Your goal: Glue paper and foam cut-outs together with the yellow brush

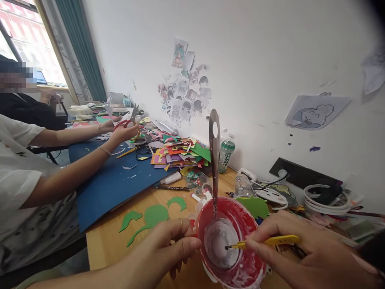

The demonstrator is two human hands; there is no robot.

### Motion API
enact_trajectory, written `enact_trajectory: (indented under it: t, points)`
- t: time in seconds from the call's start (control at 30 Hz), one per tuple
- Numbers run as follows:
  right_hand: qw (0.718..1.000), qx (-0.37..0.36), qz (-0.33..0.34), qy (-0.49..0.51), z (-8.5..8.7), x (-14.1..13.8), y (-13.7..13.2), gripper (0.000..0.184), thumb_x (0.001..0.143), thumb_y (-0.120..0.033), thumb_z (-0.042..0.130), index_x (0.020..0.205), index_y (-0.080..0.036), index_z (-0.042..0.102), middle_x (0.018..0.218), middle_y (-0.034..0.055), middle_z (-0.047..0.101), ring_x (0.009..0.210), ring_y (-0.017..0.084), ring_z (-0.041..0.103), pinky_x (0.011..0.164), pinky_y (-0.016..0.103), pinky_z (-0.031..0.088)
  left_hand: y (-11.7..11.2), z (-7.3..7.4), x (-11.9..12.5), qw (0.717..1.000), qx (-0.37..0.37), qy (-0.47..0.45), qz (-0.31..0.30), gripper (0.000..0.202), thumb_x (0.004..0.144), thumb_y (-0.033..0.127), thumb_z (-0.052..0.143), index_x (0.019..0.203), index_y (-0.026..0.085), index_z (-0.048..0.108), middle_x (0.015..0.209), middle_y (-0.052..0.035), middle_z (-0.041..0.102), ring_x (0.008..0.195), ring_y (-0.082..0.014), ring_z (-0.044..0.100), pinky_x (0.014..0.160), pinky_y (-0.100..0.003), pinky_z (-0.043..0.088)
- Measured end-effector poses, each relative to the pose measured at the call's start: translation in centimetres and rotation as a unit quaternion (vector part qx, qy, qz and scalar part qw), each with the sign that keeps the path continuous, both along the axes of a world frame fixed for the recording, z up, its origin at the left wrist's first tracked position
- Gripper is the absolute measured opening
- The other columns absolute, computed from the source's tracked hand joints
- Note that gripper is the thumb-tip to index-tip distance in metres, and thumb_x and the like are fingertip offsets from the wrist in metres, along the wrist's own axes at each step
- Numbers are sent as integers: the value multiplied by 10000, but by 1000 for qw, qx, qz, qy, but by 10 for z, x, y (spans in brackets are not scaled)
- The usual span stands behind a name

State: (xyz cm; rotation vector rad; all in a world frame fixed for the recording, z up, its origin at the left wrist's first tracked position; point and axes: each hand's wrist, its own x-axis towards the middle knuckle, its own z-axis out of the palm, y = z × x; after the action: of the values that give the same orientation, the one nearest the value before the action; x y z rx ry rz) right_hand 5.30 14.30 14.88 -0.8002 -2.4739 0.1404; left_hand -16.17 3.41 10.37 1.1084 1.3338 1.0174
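My left hand (173, 247) pinches the near-left rim of a red cup (251, 261), which is tilted toward me. White paste (221, 241) covers its bottom and smears its walls. A long metal handle (214, 152) with a hole in it stands up from the cup; its lower end is hard to make out. Between the thumb and fingers of my right hand (300, 257) is a slim yellow-handled tool (279, 240), its dark tip at the paste. Green paper cutouts (156, 215) lie on the wooden table (112, 249) left of the cup.
A co-worker's hands (126, 130) hold red-handled scissors (134, 116) and paper above a blue board (111, 188). Stacked coloured paper (180, 154), a bottle (227, 152) and a white glue tube (171, 178) stand behind. A power strip (303, 174) and cables clutter the right.
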Motion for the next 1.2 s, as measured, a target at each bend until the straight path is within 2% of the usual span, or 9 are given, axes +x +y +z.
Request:
enact_trajectory:
  t: [0.13, 0.23, 0.33, 0.47, 0.7, 0.9, 1.2]
  points:
    - [995, 47, 40, -73, -2, -7, -2, 54, 698, -328, 627, 662, -310, 590, 586, -51, 553, 541, 145, 544, 474, 263, 428, -3, -3, 2, 1000, -16, -12, -7, 397, 738, 546, 524, 650, 176, 407, 606, 35, 404, 530, -84, 410, 473, -183, 353]
    - [990, 72, 65, -97, -1, -16, -3, 112, 633, -256, 685, 659, -300, 585, 568, -48, 517, 529, 151, 517, 481, 277, 400, -4, -8, 2, 999, -22, -20, -15, 412, 735, 559, 529, 646, 179, 397, 591, 36, 396, 527, -88, 413, 464, -182, 351]
    - [990, 64, 42, -117, -2, -23, -7, 164, 597, -195, 707, 647, -289, 582, 581, -47, 505, 561, 154, 506, 515, 283, 376, -6, -11, 1, 999, -14, -18, -29, 394, 767, 543, 510, 664, 178, 403, 592, 34, 404, 533, -88, 411, 471, -180, 352]
    - [990, 28, 23, -133, -7, -25, -10, 189, 596, -168, 703, 633, -297, 571, 599, -56, 509, 593, 162, 495, 552, 300, 360, -9, -7, 1, 999, -10, -13, -36, 382, 784, 529, 499, 666, 179, 401, 609, 28, 411, 544, -89, 403, 474, -180, 342]
    - [988, 47, 81, -127, -13, -22, -4, 174, 591, -186, 695, 646, -292, 568, 589, -41, 523, 544, 176, 488, 497, 297, 349, -13, -3, 2, 999, -29, 1, -38, 385, 777, 543, 498, 679, 180, 413, 620, 29, 419, 556, -92, 401, 484, -191, 326]
    - [990, 56, 84, -100, -10, -24, -5, 213, 543, -146, 716, 611, -281, 566, 566, -40, 525, 519, 172, 490, 465, 279, 338, -14, -1, 2, 999, -23, -2, -36, 382, 778, 535, 502, 676, 177, 416, 617, 29, 414, 563, -89, 391, 480, -180, 326]
    - [993, 3, 99, -71, -5, -27, -7, 231, 525, -102, 699, 576, -287, 571, 552, -83, 543, 539, 124, 517, 500, 247, 339, -16, 1, 2, 999, -6, 12, -51, 386, 799, 523, 490, 674, 169, 400, 625, 32, 407, 577, -81, 393, 484, -170, 327]
